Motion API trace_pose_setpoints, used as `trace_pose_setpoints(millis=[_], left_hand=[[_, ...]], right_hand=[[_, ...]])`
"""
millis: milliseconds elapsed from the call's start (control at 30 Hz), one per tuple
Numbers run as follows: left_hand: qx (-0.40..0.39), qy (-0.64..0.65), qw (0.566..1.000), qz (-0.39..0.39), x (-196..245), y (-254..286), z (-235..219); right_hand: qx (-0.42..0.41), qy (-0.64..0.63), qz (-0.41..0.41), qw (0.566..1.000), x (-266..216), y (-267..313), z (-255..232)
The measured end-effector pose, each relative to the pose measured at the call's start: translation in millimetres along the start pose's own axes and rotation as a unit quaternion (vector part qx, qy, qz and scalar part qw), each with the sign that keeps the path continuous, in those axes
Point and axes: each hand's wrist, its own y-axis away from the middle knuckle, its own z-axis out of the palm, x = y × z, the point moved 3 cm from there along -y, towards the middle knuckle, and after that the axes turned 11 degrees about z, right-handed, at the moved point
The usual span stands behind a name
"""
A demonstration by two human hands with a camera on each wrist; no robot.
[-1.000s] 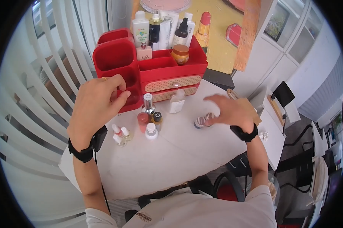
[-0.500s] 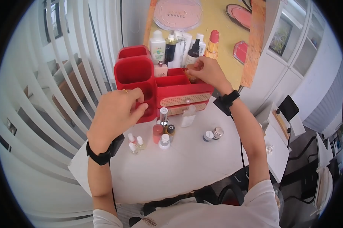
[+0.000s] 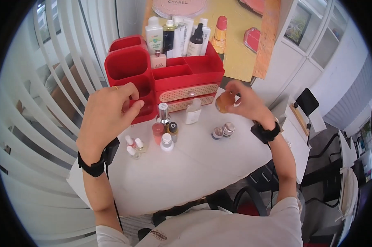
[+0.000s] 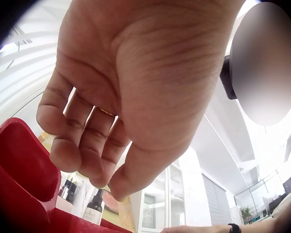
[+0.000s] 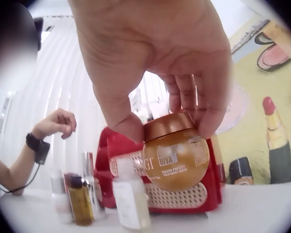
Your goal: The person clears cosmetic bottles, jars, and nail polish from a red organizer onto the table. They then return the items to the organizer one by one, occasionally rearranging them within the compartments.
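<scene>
The right hand (image 3: 248, 103) pinches a round amber jar (image 3: 223, 103) above the white table (image 3: 186, 173), to the right of the red organizer (image 3: 190, 84). In the right wrist view, thumb and fingers hold the amber jar (image 5: 177, 158) by its copper lid, upright. The left hand (image 3: 107, 115) hovers by the organizer's left cups, fingers loosely bent, holding nothing; in the left wrist view the left hand (image 4: 131, 87) hangs beside a red cup (image 4: 26, 165). Two small jars (image 3: 228, 129) stand below the right hand.
A clear bottle (image 3: 193, 112) stands before the drawers, with several bottles (image 3: 166, 142) left of it and small nail-polish-like bottles (image 3: 133, 152) further left. Tall bottles and tubes (image 3: 154, 36) fill the organizer's back. A painted board (image 3: 239, 61) stands behind.
The right hand first moved from near the two small jars up to the organizer, gripped the amber jar there, then brought it out to the right. The left hand stays beside the cups.
</scene>
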Motion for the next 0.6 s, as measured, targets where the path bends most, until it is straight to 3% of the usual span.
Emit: trace_pose_setpoints(millis=[167, 300, 400, 533, 600], left_hand=[[-0.028, -0.003, 1.000, -0.006, 4, -2, 0], [-0.024, 0.001, 1.000, -0.005, 2, -1, 2], [-0.029, 0.000, 1.000, -0.009, 3, -2, 4], [-0.034, -0.010, 0.999, -0.016, 2, -2, 5], [-0.034, -0.008, 0.999, -0.014, 3, -3, 5]], right_hand=[[-0.135, 0.024, 0.015, 0.990, 21, 9, 28], [-0.190, 0.072, -0.020, 0.979, 29, 12, 36], [-0.244, 0.052, 0.001, 0.968, 25, 18, 35], [-0.262, 0.108, -0.027, 0.959, 30, 21, 38], [-0.307, 0.122, 0.053, 0.943, 19, 23, 42]])
